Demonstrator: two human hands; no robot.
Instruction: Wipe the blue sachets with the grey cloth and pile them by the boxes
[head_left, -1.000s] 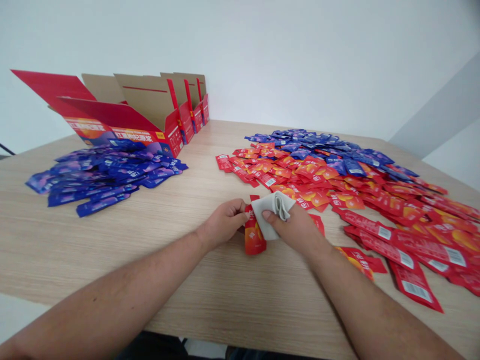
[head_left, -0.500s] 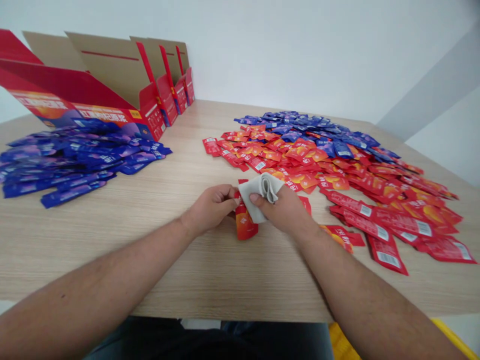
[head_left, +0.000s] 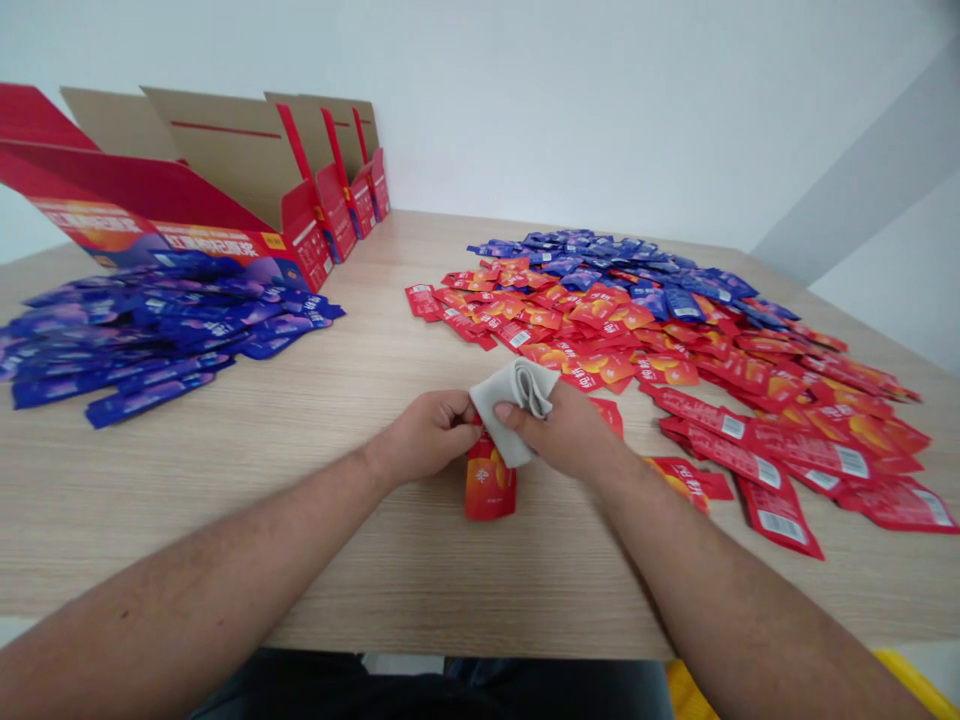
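Observation:
Between finger and thumb, my left hand point(head_left: 426, 436) pinches the upper part of a red and orange sachet point(head_left: 490, 488), which hangs downward over the table's middle. My right hand point(head_left: 564, 428) is closed on a folded grey-white cloth point(head_left: 517, 402). The cloth lies against the sachet's top end and hides it. Just behind my right hand, part of another red sachet point(head_left: 610, 414) shows. One more red and orange sachet point(head_left: 679, 480) lies partly covered by my right forearm.
A large heap of red sachets point(head_left: 600, 325) spreads over the right side, with blue sachets point(head_left: 600, 252) behind it. At left is a pile of blue sachets point(head_left: 172, 320). Open red cartons point(head_left: 300, 240) stand behind that pile on the wooden table point(head_left: 360, 580).
The sachet has shifted down in view and more of its lower part shows below my hands. The cloth now covers its top end. The whole view has tilted slightly.

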